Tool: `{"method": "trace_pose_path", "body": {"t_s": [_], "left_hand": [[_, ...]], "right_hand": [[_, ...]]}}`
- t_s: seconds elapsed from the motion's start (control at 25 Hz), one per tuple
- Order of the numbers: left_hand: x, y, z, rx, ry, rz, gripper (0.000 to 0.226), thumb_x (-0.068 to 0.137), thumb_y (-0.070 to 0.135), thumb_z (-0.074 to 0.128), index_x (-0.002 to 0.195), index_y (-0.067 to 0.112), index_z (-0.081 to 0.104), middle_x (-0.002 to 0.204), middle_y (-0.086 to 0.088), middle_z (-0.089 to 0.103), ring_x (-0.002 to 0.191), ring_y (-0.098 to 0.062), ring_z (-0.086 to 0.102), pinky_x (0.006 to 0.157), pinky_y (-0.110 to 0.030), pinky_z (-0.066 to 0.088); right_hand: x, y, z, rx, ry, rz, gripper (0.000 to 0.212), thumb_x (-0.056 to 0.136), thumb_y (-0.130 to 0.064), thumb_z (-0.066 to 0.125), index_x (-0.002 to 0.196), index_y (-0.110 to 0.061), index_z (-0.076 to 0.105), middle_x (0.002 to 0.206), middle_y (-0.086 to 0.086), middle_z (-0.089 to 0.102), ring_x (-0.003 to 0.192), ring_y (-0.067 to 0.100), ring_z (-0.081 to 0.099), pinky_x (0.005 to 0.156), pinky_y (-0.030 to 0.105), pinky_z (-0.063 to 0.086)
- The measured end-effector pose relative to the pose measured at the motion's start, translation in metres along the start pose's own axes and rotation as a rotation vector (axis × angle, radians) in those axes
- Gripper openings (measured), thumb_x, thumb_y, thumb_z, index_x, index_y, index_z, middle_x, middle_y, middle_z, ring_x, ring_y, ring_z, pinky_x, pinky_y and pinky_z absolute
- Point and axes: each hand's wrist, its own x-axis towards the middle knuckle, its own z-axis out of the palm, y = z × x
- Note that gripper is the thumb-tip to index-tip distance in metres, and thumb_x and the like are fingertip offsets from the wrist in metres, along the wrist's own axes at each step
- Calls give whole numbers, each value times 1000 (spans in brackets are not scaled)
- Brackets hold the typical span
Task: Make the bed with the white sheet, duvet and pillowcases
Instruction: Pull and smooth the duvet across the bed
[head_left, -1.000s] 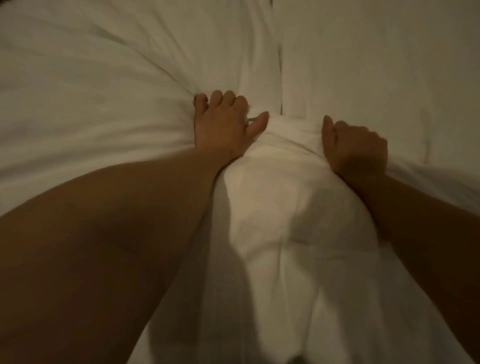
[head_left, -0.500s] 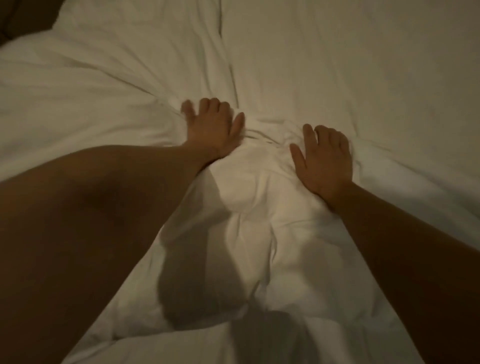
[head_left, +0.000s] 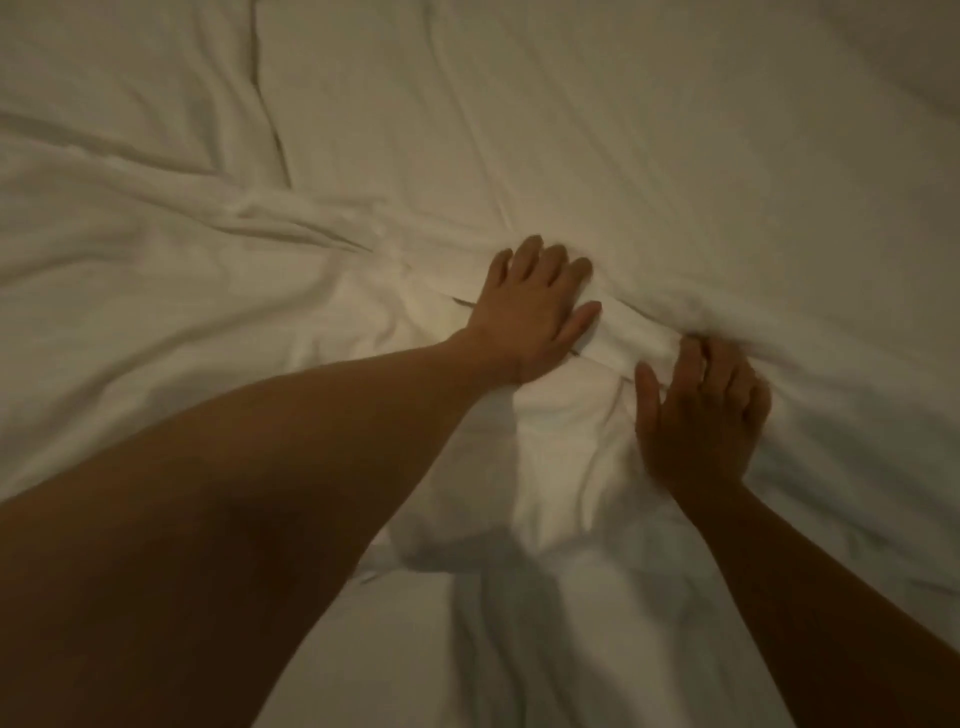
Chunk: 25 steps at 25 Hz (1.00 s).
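Note:
White bedding fills the whole head view. A bunched, brighter hump of white fabric (head_left: 561, 441) lies between my two hands, and I cannot tell whether it is duvet or sheet. My left hand (head_left: 530, 317) rests flat on the fabric at the hump's far left side, fingers spread and pressing down. My right hand (head_left: 701, 421) lies on the hump's right side, fingers slightly curled into a ridge of cloth (head_left: 675, 317), thumb out. Neither hand clearly holds anything.
Smoother white bedding (head_left: 649, 130) stretches away beyond my hands. A dark fold line (head_left: 265, 119) runs down from the top left. Creased cloth (head_left: 156, 291) spreads to the left. The light is dim, and no bed edge or floor shows.
Both hands went from clenched on the fabric to flat and spread. The view has shifted, so the hands now sit further right and lower in the frame.

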Motion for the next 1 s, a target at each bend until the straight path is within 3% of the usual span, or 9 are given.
{"method": "trace_pose_path", "body": {"t_s": [0.16,0.28,0.36,0.48,0.6,0.76,0.92,1.0], "left_hand": [[24,22,30,89,6,-91,60,97,62,27,133,21,51,132,-7,52,128,-29,43,114,-55,18],[36,32,39,182,-50,-184,60,97,66,25,122,22,58,120,-5,59,115,-29,50,106,-51,25],[45,37,34,205,-102,-228,62,97,68,23,115,24,64,111,-2,66,108,-26,57,99,-47,28],[69,41,4,141,-70,-293,62,98,67,22,94,23,65,80,1,66,84,-24,63,92,-44,32],[114,41,-26,69,29,-343,56,100,63,22,73,22,49,63,5,50,67,-23,54,95,-44,35],[165,28,-33,64,61,-424,60,101,62,21,67,22,50,60,5,50,63,-21,49,98,-44,33],[185,-8,7,53,-49,-571,67,99,63,20,64,18,56,63,1,54,71,-25,56,88,-41,34],[180,-15,29,55,-74,-607,66,99,62,19,67,16,55,67,1,55,73,-26,53,89,-41,36]], "right_hand": [[10,50,19,27,81,-45,52,105,-52,35,129,-10,55,129,16,55,115,37,50,97,45,35],[22,79,35,6,39,-111,45,106,-50,35,100,-12,58,100,17,57,95,37,53,83,46,39],[43,91,37,50,-30,-158,48,107,-45,39,78,-12,59,74,17,60,71,37,59,67,43,45],[114,100,13,191,-39,-207,55,103,-39,44,64,-7,65,54,21,59,47,38,59,50,35,46],[205,109,-14,237,-5,-201,64,102,-45,31,70,-1,65,61,27,59,58,45,61,60,40,46],[289,102,-11,271,-5,-275,62,102,-47,25,60,-11,52,55,16,49,53,33,52,63,37,42],[302,72,47,261,-103,-296,59,106,-42,25,63,-10,48,53,9,38,55,29,45,63,36,35],[289,66,80,217,-195,-286,60,107,-43,22,68,-7,50,57,11,41,59,30,46,65,37,35]]}}
